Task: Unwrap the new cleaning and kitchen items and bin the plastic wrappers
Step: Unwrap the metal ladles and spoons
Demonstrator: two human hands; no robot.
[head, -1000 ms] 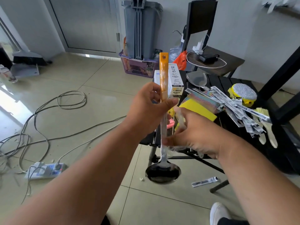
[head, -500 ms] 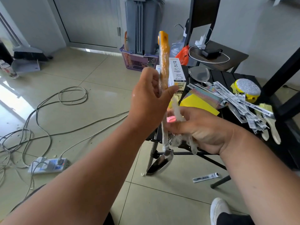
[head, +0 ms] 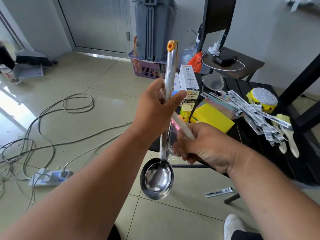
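I hold a steel ladle (head: 157, 179) upright, bowl down, its orange-tipped handle still covered in clear film. My left hand (head: 155, 110) grips the handle at mid-length. Just below and to the right, my right hand (head: 199, 148) pinches the twisted clear plastic wrapper (head: 182, 126), which stretches from the handle to my fingers. More crumpled film clings to the shaft near the bowl.
A black slatted table (head: 259, 144) at right carries yellow sponges (head: 213, 118), a white box (head: 188, 84), a strainer, a yellow scrubber (head: 263, 99), several wrapped pens and brushes. A grey bin (head: 152, 26) stands in a purple basket behind. Cables and a power strip (head: 50, 177) lie on the floor.
The ladle turned about its handle, so the bowl's hollow now faces me. My right hand drew the wrapper strip out to the right of the handle.
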